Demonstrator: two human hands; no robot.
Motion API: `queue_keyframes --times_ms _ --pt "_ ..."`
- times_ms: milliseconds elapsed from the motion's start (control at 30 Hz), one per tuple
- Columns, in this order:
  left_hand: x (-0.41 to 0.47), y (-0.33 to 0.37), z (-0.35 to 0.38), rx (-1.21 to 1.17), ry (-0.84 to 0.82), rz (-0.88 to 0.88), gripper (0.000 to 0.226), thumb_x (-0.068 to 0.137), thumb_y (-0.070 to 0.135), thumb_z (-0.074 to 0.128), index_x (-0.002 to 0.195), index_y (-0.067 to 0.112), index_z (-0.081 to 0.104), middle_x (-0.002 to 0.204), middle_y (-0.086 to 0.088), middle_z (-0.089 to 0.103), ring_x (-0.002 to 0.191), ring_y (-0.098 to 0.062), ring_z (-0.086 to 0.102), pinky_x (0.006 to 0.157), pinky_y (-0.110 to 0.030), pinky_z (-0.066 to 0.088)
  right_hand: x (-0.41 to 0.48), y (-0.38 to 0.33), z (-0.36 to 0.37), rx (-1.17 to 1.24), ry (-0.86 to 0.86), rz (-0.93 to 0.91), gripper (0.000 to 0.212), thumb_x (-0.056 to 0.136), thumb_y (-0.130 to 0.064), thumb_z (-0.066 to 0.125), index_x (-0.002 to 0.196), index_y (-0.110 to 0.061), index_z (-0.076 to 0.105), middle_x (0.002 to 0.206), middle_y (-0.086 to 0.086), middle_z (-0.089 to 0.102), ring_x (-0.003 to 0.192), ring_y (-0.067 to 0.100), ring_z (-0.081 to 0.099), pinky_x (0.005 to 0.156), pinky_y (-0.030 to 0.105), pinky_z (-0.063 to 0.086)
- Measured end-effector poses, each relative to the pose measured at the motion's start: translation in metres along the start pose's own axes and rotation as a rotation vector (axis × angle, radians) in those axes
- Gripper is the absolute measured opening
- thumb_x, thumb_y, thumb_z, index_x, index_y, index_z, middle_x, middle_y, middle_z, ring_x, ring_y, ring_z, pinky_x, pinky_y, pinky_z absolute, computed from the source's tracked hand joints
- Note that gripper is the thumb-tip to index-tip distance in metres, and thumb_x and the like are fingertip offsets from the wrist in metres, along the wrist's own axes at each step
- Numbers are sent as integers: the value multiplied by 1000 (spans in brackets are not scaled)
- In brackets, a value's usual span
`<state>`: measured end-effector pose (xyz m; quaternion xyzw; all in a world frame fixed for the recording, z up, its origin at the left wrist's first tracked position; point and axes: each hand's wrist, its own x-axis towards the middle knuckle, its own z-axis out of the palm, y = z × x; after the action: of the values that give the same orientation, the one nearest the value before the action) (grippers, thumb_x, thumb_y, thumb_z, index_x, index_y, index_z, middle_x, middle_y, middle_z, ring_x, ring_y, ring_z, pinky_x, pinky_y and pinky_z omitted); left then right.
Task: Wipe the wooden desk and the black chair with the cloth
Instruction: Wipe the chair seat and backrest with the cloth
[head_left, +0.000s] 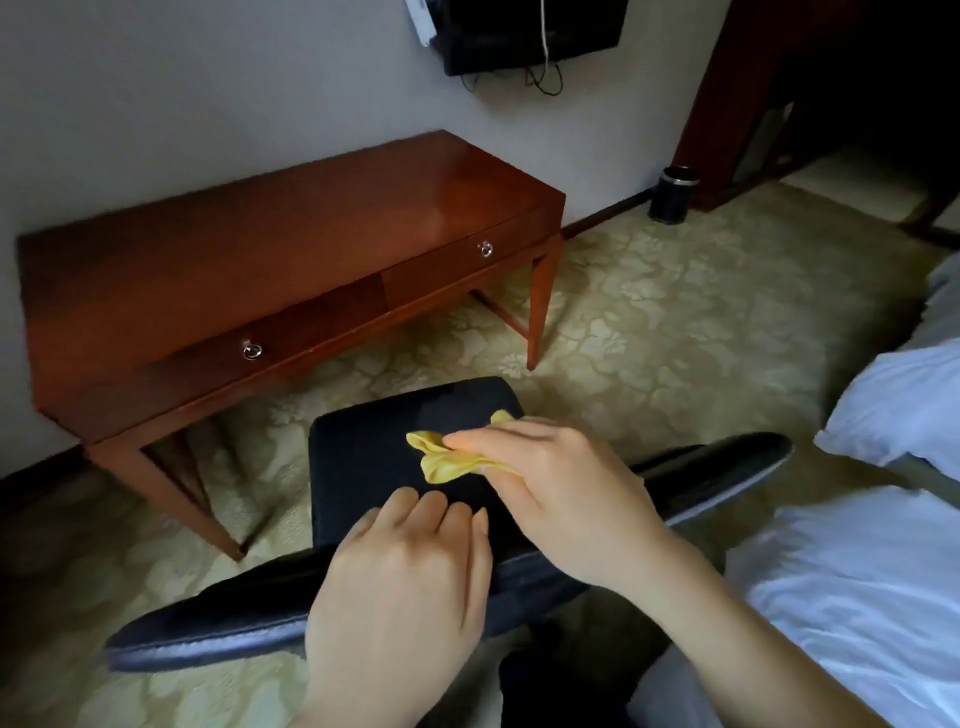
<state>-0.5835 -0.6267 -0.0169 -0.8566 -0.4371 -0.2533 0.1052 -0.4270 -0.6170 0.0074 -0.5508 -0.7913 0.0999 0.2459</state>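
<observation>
1. Head view showed the wooden desk against the wall, reddish-brown and glossy, well apart from both hands.
2. The black chair stood nearer, just in front of the person, its seat dark and matte.
3. Wiping the chair seemed the step in hand; the next move would call for pressing the cloth flatter and sweeping it across the seat.
4. The left hand rested on the chair, fingers fairly straight, holding nothing.
5. The right hand pinched the cloth, which was yellow, crumpled and lying on the seat.
</observation>
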Motion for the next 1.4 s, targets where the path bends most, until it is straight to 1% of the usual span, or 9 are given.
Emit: queue_keyframes --times_ms 267,500,633,800,867,967,1133,1233,1400 --pt "20 51 14 58 97 -168 42 94 28 35 53 22 40 51 6 40 46 -15 38 41 -23 25 6 60 -23 123 47 -305 33 96 -17 47 125 -26 60 121 -7 64 109 10 59 90 37 52" --pt "22 85 49 280 268 -258 54 97 47 18 52 21 31 58 4 39 55 -17 36 51 -32 23 5 96 -19 207 423 -545 27 94 -18 46 108 -21 69 94 0 71 88 20 65 79 43 53" --pt "25 95 47 289 91 -181 53 98 46 20 71 15 54 75 1 57 82 -22 52 74 -38 41 -4 113 -20 169 586 -562 27 95 -11 50 117 -14 65 104 5 69 92 24 62 80 40 52" --pt "44 107 32 98 -218 -320 54 101 46 21 118 13 61 125 -3 59 120 -23 49 100 -29 35 -20 149 -40 -43 856 -723 26 87 2 55 111 1 66 104 13 69 94 31 63 79 40 51" --pt "45 107 31 94 -230 -323 51 101 45 22 131 17 54 138 1 52 129 -20 43 100 -22 28 -26 171 -42 72 1046 -613 29 89 -5 46 111 2 65 106 14 67 99 27 57 89 33 47" --pt "47 109 35 101 -219 -281 51 100 46 21 121 15 56 125 -1 58 118 -21 50 98 -29 36 -38 209 -38 400 1258 -271 34 92 -8 40 117 2 60 115 13 61 104 20 48 95 7 28" --pt "51 120 35 18 -252 -367 57 95 57 20 140 30 43 145 8 45 133 -18 40 99 -25 28 -44 244 -28 842 1316 260 31 98 -11 40 122 -6 59 135 9 44 123 25 41 95 6 28" --pt "50 128 37 75 -224 -417 65 90 65 11 145 38 32 150 13 36 139 -19 32 108 -32 26 -42 238 -15 928 1249 294 31 100 -16 39 122 -14 61 128 -4 54 122 17 44 108 30 34" --pt "47 138 37 126 -171 -420 64 89 66 6 144 44 30 151 20 31 141 -14 27 108 -31 24 -35 196 17 981 1199 201 34 99 -9 41 129 -16 57 144 -2 43 137 16 32 112 31 29"
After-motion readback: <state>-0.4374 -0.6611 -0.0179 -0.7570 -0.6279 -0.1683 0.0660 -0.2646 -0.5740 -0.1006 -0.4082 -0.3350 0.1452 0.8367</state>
